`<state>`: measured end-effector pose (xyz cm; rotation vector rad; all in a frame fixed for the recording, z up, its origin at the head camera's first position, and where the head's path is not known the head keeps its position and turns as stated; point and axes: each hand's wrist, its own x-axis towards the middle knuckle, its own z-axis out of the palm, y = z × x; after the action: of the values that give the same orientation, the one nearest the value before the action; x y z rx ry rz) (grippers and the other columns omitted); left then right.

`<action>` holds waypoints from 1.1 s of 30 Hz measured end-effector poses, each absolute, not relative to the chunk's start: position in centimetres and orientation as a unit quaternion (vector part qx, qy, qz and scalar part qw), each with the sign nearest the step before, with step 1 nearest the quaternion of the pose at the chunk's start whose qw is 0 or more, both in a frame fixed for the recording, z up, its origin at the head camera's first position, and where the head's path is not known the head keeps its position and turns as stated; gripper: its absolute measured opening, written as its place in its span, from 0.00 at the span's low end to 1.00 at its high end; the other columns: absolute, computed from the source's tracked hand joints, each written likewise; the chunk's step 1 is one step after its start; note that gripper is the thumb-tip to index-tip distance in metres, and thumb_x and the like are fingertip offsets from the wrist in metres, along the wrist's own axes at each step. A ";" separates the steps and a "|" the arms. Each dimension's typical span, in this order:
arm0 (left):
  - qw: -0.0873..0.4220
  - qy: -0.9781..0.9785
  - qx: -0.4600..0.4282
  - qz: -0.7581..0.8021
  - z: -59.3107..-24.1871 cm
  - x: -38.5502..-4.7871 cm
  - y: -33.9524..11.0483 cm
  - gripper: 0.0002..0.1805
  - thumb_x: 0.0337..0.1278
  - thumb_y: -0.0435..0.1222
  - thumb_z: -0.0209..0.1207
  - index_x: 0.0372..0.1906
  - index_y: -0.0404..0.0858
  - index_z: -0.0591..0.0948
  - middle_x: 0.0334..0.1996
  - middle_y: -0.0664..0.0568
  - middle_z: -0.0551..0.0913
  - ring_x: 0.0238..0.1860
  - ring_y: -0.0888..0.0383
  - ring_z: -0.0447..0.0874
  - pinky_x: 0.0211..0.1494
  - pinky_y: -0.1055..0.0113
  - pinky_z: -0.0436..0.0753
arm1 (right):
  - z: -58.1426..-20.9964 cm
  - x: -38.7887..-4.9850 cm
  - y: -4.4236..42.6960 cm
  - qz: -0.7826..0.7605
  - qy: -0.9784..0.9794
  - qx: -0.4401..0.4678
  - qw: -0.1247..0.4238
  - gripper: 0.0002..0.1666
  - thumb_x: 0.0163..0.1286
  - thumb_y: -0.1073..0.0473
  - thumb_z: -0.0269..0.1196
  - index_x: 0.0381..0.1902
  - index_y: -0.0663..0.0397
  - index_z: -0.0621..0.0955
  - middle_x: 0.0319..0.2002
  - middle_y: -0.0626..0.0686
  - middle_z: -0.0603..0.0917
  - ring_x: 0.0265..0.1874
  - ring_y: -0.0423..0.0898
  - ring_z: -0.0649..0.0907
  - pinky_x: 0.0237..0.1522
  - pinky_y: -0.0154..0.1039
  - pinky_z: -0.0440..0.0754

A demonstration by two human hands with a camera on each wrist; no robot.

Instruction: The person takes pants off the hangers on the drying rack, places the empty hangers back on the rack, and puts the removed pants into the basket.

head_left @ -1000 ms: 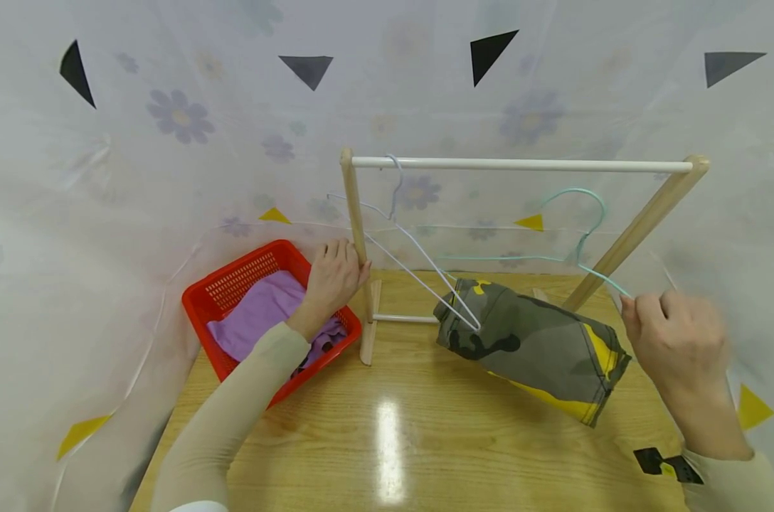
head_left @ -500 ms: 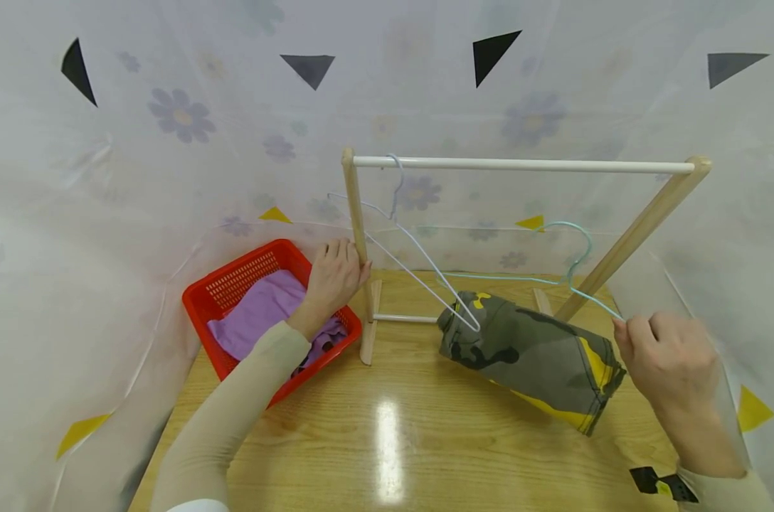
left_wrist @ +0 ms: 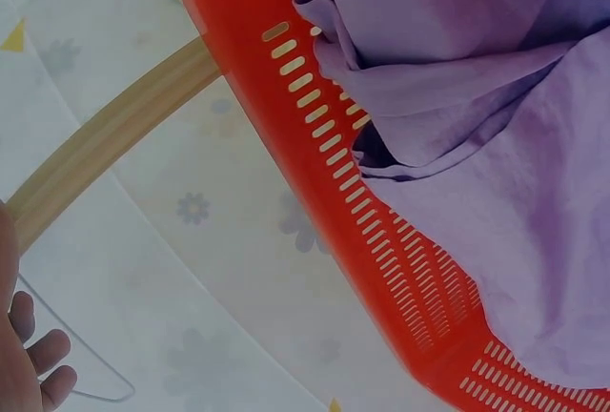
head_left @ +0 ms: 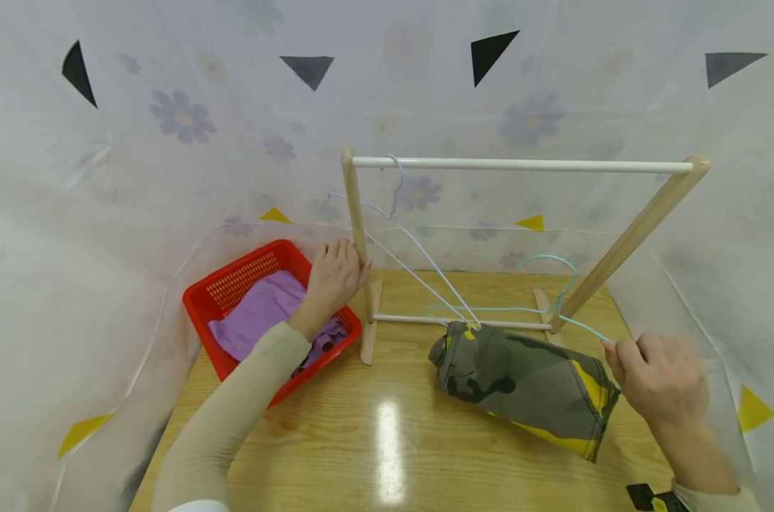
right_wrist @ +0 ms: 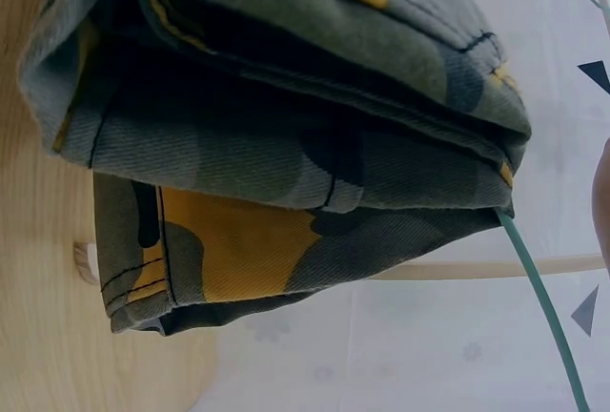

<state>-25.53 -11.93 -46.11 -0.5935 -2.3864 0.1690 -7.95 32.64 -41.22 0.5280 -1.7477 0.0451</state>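
Observation:
My right hand (head_left: 662,380) pinches the end of a mint-green hanger (head_left: 585,328), its hook tilted up behind. Folded camouflage trousers (head_left: 521,384) in grey, green and yellow hang over that hanger, low above the table; the right wrist view shows their layered folds (right_wrist: 229,240) close up. My left hand (head_left: 336,277) grips the left wooden post (head_left: 355,206) of a small rack. From the rack's white top bar (head_left: 521,165) hangs a pale lilac hanger (head_left: 425,259) without clothing, its lower corner at the trousers' upper edge in the head view.
A red basket (head_left: 198,306) stands left of the rack, holding purple cloth (head_left: 259,306), also seen in the left wrist view. The rack's right post (head_left: 637,235) slants behind the trousers, and a low white bar (head_left: 406,319) joins the feet. Patterned sheeting surrounds the wooden table (head_left: 336,455).
My right hand has moved down and slightly left, lowering the mint-green hanger and the trousers away from the top bar. My left hand has stayed on the post.

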 end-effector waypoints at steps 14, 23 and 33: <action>0.341 -0.910 -0.227 0.061 -46.5 -25.7 -12.1 0.23 0.76 0.50 0.54 0.35 0.32 0.76 0.31 0.44 0.77 0.36 0.46 0.77 0.42 0.56 0.74 | -42.3 -6.8 32.1 0.029 -0.763 0.254 0.594 0.37 0.86 0.47 0.50 0.15 0.59 0.61 0.13 0.54 0.58 0.10 0.53 0.53 0.13 0.48 0.50; 0.333 -0.914 -0.224 0.061 -46.4 -25.6 -12.0 0.23 0.77 0.50 0.54 0.35 0.32 0.76 0.31 0.44 0.77 0.36 0.46 0.77 0.42 0.56 0.74 | -42.7 -6.3 31.7 0.038 -0.757 0.272 0.592 0.37 0.86 0.47 0.51 0.15 0.59 0.61 0.13 0.55 0.59 0.10 0.52 0.55 0.13 0.47 0.51; 0.367 -0.899 -0.231 0.060 -46.4 -25.7 -12.0 0.23 0.74 0.50 0.55 0.33 0.32 0.75 0.30 0.44 0.76 0.35 0.46 0.76 0.41 0.56 0.74 | -43.3 -6.0 31.4 0.038 -0.756 0.277 0.592 0.37 0.86 0.46 0.50 0.15 0.58 0.61 0.14 0.53 0.58 0.11 0.48 0.52 0.14 0.44 0.48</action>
<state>-25.74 -12.02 -46.42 -0.5929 -2.3096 0.1550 -5.97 31.42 -43.26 0.6445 -1.7581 0.0873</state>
